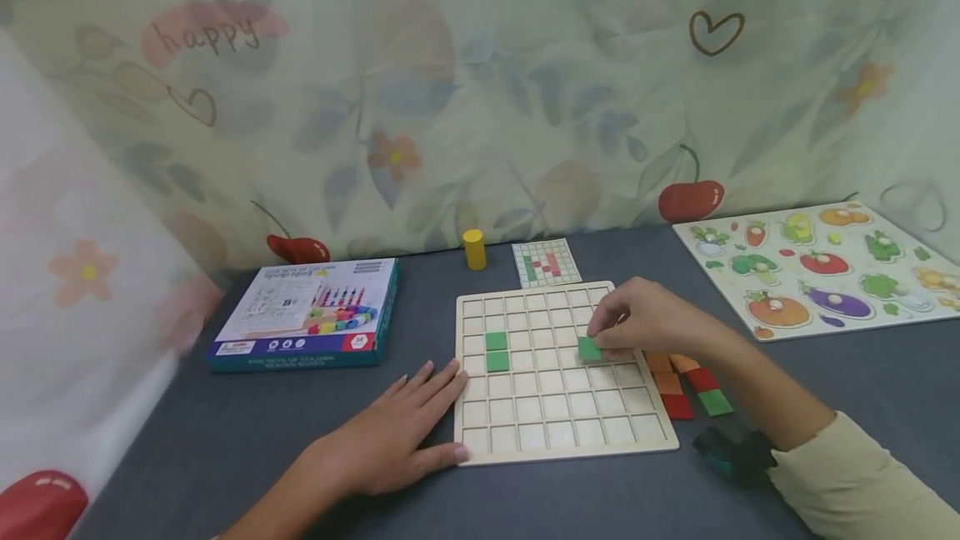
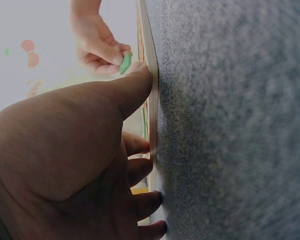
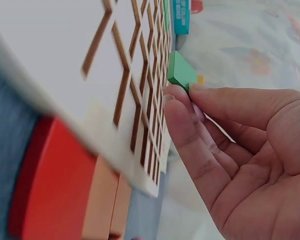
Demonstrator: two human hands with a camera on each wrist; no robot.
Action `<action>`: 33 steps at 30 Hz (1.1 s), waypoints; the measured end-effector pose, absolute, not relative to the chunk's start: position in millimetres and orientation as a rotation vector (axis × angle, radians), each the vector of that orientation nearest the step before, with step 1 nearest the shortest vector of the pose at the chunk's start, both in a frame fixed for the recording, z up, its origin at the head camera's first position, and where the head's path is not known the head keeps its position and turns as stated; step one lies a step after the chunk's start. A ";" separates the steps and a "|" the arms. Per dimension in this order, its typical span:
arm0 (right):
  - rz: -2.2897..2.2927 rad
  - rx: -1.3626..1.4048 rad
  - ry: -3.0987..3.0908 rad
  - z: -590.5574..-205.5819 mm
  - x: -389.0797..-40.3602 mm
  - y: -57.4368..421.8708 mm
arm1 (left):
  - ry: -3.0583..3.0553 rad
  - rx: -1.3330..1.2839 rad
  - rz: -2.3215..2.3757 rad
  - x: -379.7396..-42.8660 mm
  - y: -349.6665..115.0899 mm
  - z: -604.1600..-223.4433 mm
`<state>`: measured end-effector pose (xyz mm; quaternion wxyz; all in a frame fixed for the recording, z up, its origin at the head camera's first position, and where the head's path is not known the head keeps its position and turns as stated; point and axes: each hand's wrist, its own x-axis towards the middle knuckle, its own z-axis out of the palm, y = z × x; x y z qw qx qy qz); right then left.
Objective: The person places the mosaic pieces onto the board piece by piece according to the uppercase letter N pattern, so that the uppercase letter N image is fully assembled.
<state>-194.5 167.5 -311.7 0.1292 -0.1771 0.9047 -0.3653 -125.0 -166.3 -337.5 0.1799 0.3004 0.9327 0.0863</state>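
Note:
A wooden grid board [image 1: 540,411] lies on the dark table, with two green square tiles [image 1: 497,352] set one above the other in its left part. Between thumb and fingertips my right hand [image 1: 648,319] pinches another green tile [image 1: 589,349] over the board's right side. The right wrist view shows that green tile [image 3: 181,70] held by its edge, apart from the grid. My left hand [image 1: 397,432] lies with fingers spread at the board's left edge, thumb and fingertips touching the rim. In the left wrist view the left thumb [image 2: 132,87] rests along the board's side.
Loose orange, red and green tiles [image 1: 677,407] lie right of the board, partly under my right arm. Behind it are a pattern card [image 1: 566,252] and a yellow cylinder [image 1: 474,250]. A boxed set [image 1: 300,315] sits left, a vegetable puzzle board [image 1: 817,273] right.

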 end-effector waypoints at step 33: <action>-0.902 -0.982 2.592 -318.4 -186.0 65.4 | 2.643 0.884 0.270 -124.3 -168.2 -338.4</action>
